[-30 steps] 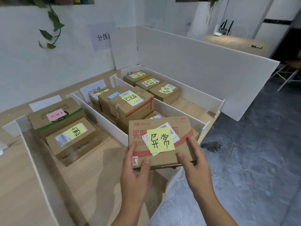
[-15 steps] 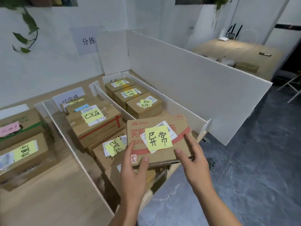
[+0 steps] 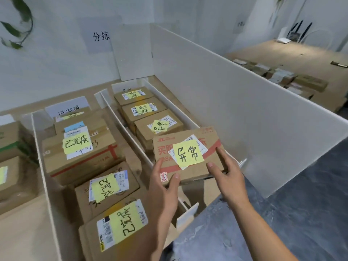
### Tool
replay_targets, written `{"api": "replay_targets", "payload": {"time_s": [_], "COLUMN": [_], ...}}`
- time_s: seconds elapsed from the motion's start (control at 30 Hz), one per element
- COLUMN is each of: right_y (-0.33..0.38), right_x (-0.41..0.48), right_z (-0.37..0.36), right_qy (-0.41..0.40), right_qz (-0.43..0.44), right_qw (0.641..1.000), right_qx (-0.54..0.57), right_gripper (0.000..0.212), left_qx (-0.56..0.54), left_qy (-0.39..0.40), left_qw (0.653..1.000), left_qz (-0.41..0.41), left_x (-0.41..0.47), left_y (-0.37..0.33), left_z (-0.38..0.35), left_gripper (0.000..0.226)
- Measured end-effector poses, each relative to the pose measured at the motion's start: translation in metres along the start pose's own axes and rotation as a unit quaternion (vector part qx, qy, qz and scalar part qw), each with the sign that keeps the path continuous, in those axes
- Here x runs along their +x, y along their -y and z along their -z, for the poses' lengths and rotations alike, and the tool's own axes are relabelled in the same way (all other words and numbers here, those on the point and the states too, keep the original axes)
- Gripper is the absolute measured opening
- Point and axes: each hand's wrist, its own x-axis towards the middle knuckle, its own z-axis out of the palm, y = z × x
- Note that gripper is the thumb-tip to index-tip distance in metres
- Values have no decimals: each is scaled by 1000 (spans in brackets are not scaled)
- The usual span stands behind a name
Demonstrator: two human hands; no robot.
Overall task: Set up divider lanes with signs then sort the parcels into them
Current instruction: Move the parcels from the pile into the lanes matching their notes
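Note:
A flat cardboard parcel with red print and a yellow sticky note hangs over the near end of the rightmost lane. My left hand grips its near-left corner, thumb on top. My right hand holds its right edge, fingers laid on the top face. Three parcels with the same yellow note lie in a row further back in that lane. The middle lane holds several parcels with a different yellow note. White divider boards separate the lanes.
A tall white board walls the lanes on the right; beyond it a wooden table carries more parcels. A paper sign stands at the back of the middle lane. More parcels lie in the left lane. Grey floor lies at the right.
My hands have carried the parcel rightwards from in front of the middle lane to the near end of the rightmost lane. My view has turned right with it.

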Motion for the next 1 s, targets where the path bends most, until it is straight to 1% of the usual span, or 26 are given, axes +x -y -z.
{"api": "replay_targets", "payload": {"time_s": [0.13, 0.23, 0.3, 0.37, 0.43, 0.5, 0.53, 0.6, 0.7, 0.8, 1.0], "right_y": [-9, -20, -32, -41, -49, -59, -65, -72, -80, -86, -97], "right_x": [49, 86, 101, 115, 129, 144, 151, 159, 166, 171, 182], "right_z": [-6, -13, -21, -28, -33, -38, -41, -45, -54, -61, -72], "right_qy": [31, 61, 86, 112, 133, 147, 155, 167, 196, 229, 262], "right_qz": [-10, -13, -30, -31, -43, -68, -81, -94, -96, -95, -108], "right_qw": [999, 997, 995, 993, 990, 987, 984, 981, 975, 967, 958], "right_qx": [-23, -42, -40, -13, 3, -6, -20, -41, -50, -53, -55], "right_gripper": [60, 60, 60, 62, 64, 64, 64, 63, 61, 59, 59], "left_qx": [9, 19, 17, 22, 12, -11, -3, 20, 20, 23, 33], "left_qy": [0, -16, -25, -38, -50, -59, -66, -84, -117, -145, -137], "left_qw": [1000, 1000, 998, 996, 994, 991, 990, 986, 978, 969, 961], "left_qz": [28, 18, 48, 82, 100, 118, 128, 145, 172, 197, 239], "left_x": [38, 62, 71, 80, 92, 101, 103, 106, 112, 118, 126], "left_y": [3, 10, 15, 18, 23, 32, 34, 39, 48, 51, 66], "left_z": [-30, -47, -54, -63, -72, -82, -87, -94, -99, -102, -104], "left_gripper": [63, 62, 62, 64, 67, 67, 65, 66, 73, 70, 68]}}
